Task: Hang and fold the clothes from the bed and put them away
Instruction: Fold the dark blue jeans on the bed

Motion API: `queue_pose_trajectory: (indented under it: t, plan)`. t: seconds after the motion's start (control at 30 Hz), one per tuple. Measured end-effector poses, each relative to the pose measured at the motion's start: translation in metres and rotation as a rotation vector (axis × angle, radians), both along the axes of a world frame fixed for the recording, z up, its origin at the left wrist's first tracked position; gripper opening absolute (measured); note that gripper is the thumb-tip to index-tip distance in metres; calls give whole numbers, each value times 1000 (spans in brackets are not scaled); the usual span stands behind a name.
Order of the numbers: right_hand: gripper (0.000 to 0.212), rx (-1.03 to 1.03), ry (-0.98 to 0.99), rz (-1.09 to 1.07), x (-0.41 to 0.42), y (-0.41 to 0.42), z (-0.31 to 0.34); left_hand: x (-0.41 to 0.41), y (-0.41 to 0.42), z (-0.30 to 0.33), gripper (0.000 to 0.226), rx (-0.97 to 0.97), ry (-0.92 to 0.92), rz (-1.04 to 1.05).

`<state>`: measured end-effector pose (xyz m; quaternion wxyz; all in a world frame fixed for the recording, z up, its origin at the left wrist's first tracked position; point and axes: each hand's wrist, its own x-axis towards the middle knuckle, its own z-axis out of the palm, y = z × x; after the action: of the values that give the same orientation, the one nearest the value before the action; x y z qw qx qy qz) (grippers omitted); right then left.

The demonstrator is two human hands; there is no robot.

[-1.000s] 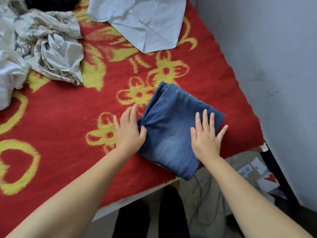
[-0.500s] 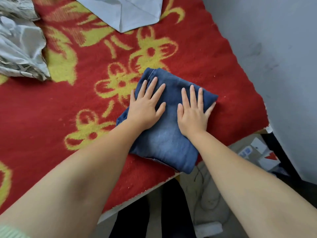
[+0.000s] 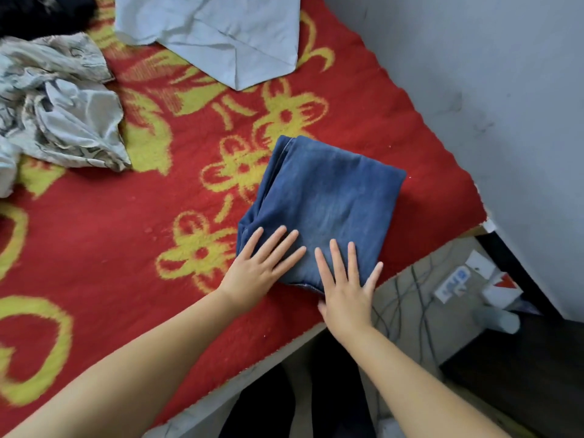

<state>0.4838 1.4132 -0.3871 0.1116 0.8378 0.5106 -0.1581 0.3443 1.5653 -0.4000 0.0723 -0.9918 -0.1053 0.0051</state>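
A pair of blue jeans (image 3: 325, 197) lies folded into a compact square near the corner of the bed, on a red blanket with yellow flowers (image 3: 142, 216). My left hand (image 3: 262, 270) lies flat with spread fingers, its fingertips on the near left edge of the jeans. My right hand (image 3: 346, 289) is flat too, fingers straight, on the near right corner of the jeans at the bed's edge. Neither hand grips the fabric.
A crumpled patterned grey garment (image 3: 63, 109) lies at the left, a pale blue garment (image 3: 218, 33) at the top, a black one (image 3: 41, 11) in the far left corner. A grey wall (image 3: 489, 90) borders the bed on the right. Cables and small boxes (image 3: 458, 282) lie on the floor.
Both hands have slid back from the middle of the folded jeans toward its near edge, still flat. The jeans have stayed in place.
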Motion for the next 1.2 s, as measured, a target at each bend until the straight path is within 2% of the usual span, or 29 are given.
queue_pose_trajectory:
  t: [0.1,0.23,0.33,0.4,0.5,0.6,0.77,0.87,0.9,1.07,1.2]
  plan:
    - [120,-22,15,-87,9,14,-4,16,10,9,54,8,37,89]
    - [87,-9,101,-93,25,29,20,31,21,48,61,-96,208,191]
    - [69,22,128,-70,42,43,58,39,27,82,53,-104,174,248]
    - [63,58,100,-32,53,52,93,42,30,120,45,-48,137,296]
    - [60,91,66,71,65,69,138,41,32,168,40,-72,110,361]
    - [60,105,62,253,57,93,183,15,33,199,46,-174,116,525]
    - [57,127,111,578,0,135,232,-63,17,241,50,-199,51,832]
    - [59,151,109,816,-53,149,253,-121,-11,266,47,-162,71,1053]
    - [60,147,106,830,-59,151,255,-126,-13,267,48,-168,96,1069]
    - [58,213,148,1254,-186,133,280,-234,-107,299,55,-163,132,1448]
    - [56,194,214,1533,-292,65,292,-308,-223,313,65,-219,120,1715]
